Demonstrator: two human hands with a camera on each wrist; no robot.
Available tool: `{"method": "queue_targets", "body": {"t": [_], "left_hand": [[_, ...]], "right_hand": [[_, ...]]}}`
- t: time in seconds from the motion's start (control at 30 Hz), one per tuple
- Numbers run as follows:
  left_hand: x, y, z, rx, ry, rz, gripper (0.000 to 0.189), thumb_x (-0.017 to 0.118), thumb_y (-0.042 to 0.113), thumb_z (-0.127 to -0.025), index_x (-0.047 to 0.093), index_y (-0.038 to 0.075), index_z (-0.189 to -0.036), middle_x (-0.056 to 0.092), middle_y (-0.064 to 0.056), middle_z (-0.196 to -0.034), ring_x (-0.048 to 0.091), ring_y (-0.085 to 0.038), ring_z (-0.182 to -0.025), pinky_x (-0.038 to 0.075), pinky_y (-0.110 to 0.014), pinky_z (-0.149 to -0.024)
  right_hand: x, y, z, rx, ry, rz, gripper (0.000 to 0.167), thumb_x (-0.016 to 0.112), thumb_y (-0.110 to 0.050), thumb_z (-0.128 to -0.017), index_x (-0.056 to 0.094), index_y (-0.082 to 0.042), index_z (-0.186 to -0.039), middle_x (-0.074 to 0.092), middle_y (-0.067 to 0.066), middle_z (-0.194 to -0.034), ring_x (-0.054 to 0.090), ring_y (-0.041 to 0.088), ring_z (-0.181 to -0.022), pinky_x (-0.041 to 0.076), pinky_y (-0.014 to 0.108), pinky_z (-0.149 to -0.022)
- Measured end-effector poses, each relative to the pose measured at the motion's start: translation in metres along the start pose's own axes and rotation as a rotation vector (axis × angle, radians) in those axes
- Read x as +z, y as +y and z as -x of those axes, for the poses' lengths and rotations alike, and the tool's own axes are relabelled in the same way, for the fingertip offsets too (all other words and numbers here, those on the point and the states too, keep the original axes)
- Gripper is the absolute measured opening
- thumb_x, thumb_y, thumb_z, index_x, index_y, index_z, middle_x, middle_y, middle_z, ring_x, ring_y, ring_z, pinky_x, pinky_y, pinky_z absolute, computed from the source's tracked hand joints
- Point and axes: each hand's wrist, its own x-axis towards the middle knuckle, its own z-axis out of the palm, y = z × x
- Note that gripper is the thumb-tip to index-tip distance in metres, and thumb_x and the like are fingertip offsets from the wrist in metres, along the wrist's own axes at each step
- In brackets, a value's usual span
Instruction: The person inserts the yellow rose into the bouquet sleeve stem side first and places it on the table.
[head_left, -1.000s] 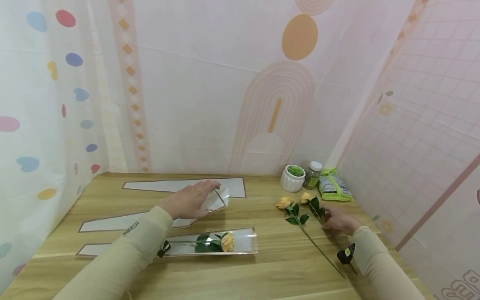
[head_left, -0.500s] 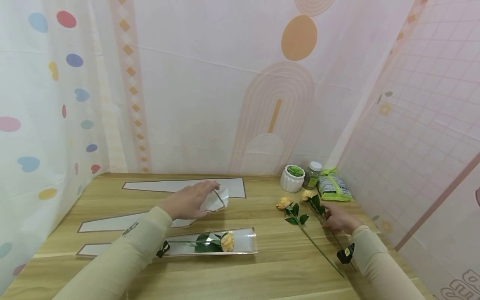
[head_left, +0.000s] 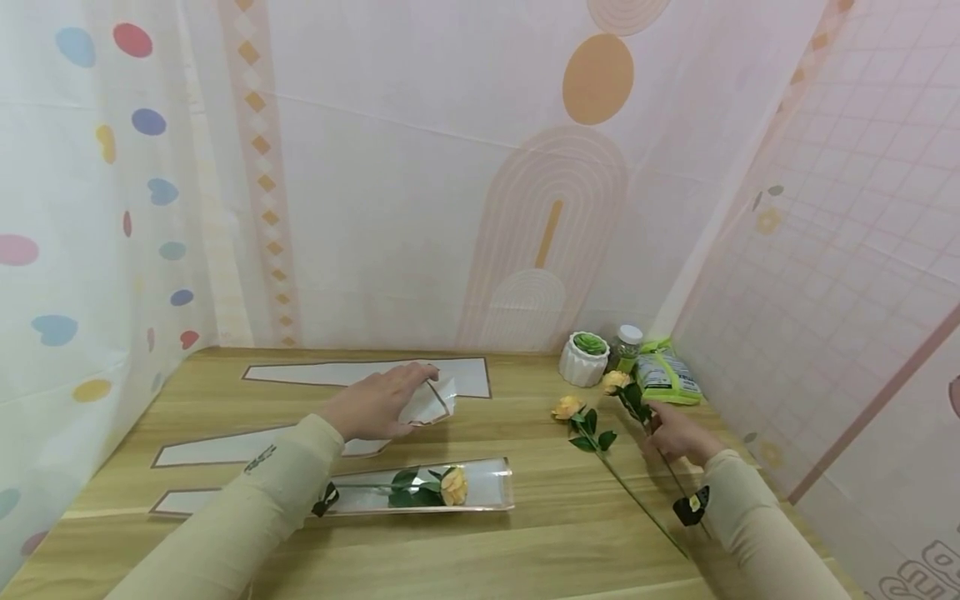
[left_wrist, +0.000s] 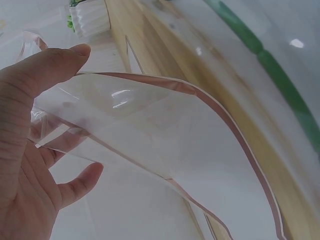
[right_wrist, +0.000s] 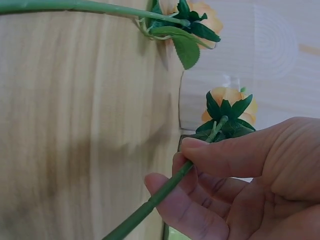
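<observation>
In the head view my left hand (head_left: 378, 404) grips the mouth end of a clear-and-white flower sleeve (head_left: 435, 402) with a brown-pink border, lifting and bending it. The left wrist view shows the sleeve's (left_wrist: 210, 150) clear film passing among the fingers, its mouth partly spread. My right hand (head_left: 681, 433) pinches the green stem of an artificial yellow rose (head_left: 617, 382) between thumb and fingers; in the right wrist view its stem (right_wrist: 150, 202) slants up to the bloom. Left of it, a second yellow rose (head_left: 567, 407) lies on the table.
Nearer me lies a sleeve (head_left: 487, 487) with a yellow rose (head_left: 453, 486) inside. A flat sleeve (head_left: 468, 375) lies at the back of the wooden table (head_left: 585, 533). A white potted succulent (head_left: 583, 367), a lidded jar (head_left: 626, 343) and a green-and-white packet (head_left: 667, 375) stand back right.
The rose in my right hand has risen slightly, its bloom now overlapping the jar's lower part. My left hand and the sleeve stay nearly still.
</observation>
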Motion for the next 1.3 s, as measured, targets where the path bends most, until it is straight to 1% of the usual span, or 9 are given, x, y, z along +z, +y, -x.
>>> {"method": "queue_targets", "body": {"t": [0.1, 0.17, 0.33, 0.5, 0.77, 0.93, 1.07, 1.2, 1.3], "left_hand": [[0.001, -0.001, -0.001, 0.011, 0.01, 0.002, 0.081, 0.084, 0.025, -0.08, 0.039, 0.006, -0.144, 0.057, -0.011, -0.134, 0.061, -0.023, -0.102, 0.057, -0.041, -0.079], [0.001, -0.001, -0.002, 0.017, 0.012, -0.002, 0.082, 0.084, 0.024, -0.079, 0.039, 0.006, -0.144, 0.057, -0.011, -0.134, 0.06, -0.022, -0.101, 0.057, -0.04, -0.077], [0.002, -0.001, -0.003, 0.006, -0.001, 0.008, 0.082, 0.084, 0.025, -0.08, 0.039, 0.007, -0.145, 0.057, -0.01, -0.136, 0.06, -0.022, -0.104, 0.056, -0.04, -0.079], [0.003, -0.001, -0.004, -0.003, -0.007, 0.002, 0.082, 0.083, 0.026, -0.08, 0.039, 0.007, -0.146, 0.057, -0.01, -0.136, 0.059, -0.02, -0.099, 0.055, -0.037, -0.076], [0.002, 0.0, -0.003, -0.007, -0.009, 0.01, 0.082, 0.083, 0.026, -0.08, 0.039, 0.006, -0.146, 0.057, -0.011, -0.136, 0.06, -0.021, -0.102, 0.056, -0.039, -0.078], [0.001, 0.0, -0.002, -0.007, -0.009, 0.011, 0.081, 0.084, 0.025, -0.08, 0.04, 0.007, -0.145, 0.058, -0.011, -0.135, 0.059, -0.02, -0.099, 0.055, -0.038, -0.076], [0.002, 0.0, -0.002, -0.006, -0.011, 0.002, 0.08, 0.083, 0.027, -0.08, 0.04, 0.008, -0.145, 0.058, -0.01, -0.135, 0.059, -0.02, -0.101, 0.055, -0.039, -0.077], [0.001, 0.001, -0.003, -0.005, -0.015, -0.006, 0.08, 0.082, 0.027, -0.081, 0.04, 0.006, -0.145, 0.058, -0.01, -0.134, 0.059, -0.02, -0.102, 0.055, -0.039, -0.077], [0.001, 0.001, -0.003, -0.005, -0.018, -0.004, 0.08, 0.082, 0.027, -0.081, 0.04, 0.006, -0.145, 0.058, -0.01, -0.134, 0.059, -0.021, -0.102, 0.055, -0.04, -0.077]], "right_hand": [[-0.003, -0.002, 0.002, -0.012, 0.004, 0.004, 0.079, 0.056, 0.012, -0.091, 0.01, 0.011, -0.156, 0.045, 0.036, -0.127, 0.058, 0.035, -0.096, 0.053, 0.041, -0.065], [-0.004, -0.003, 0.003, -0.025, 0.001, 0.002, 0.079, 0.055, 0.012, -0.092, 0.009, 0.011, -0.156, 0.044, 0.037, -0.127, 0.059, 0.038, -0.097, 0.052, 0.042, -0.064], [-0.005, -0.007, 0.005, -0.047, 0.01, -0.005, 0.075, 0.054, 0.01, -0.096, 0.009, 0.013, -0.155, 0.045, 0.037, -0.125, 0.059, 0.04, -0.101, 0.054, 0.043, -0.065], [-0.005, -0.015, 0.007, -0.075, 0.021, -0.014, 0.073, 0.053, 0.007, -0.098, 0.009, 0.011, -0.156, 0.048, 0.032, -0.118, 0.057, 0.042, -0.101, 0.053, 0.041, -0.062], [-0.007, -0.021, 0.008, -0.087, 0.06, -0.027, 0.075, 0.054, 0.007, -0.098, 0.009, 0.007, -0.158, 0.048, 0.031, -0.117, 0.058, 0.043, -0.102, 0.056, 0.044, -0.065], [-0.011, -0.021, 0.009, -0.096, 0.077, -0.035, 0.075, 0.052, 0.007, -0.099, 0.005, 0.007, -0.158, 0.047, 0.034, -0.12, 0.056, 0.046, -0.105, 0.057, 0.047, -0.069], [-0.014, -0.021, 0.01, -0.093, 0.096, -0.056, 0.079, 0.05, 0.007, -0.101, -0.003, 0.004, -0.159, 0.045, 0.035, -0.123, 0.055, 0.045, -0.107, 0.057, 0.048, -0.073], [-0.016, -0.022, 0.012, -0.088, 0.136, -0.066, 0.082, 0.049, 0.005, -0.102, -0.009, 0.002, -0.159, 0.044, 0.035, -0.124, 0.056, 0.044, -0.107, 0.056, 0.048, -0.075], [-0.018, -0.022, 0.012, -0.093, 0.169, -0.055, 0.082, 0.05, 0.005, -0.102, -0.01, 0.003, -0.159, 0.045, 0.035, -0.125, 0.056, 0.044, -0.107, 0.057, 0.047, -0.074]]}}
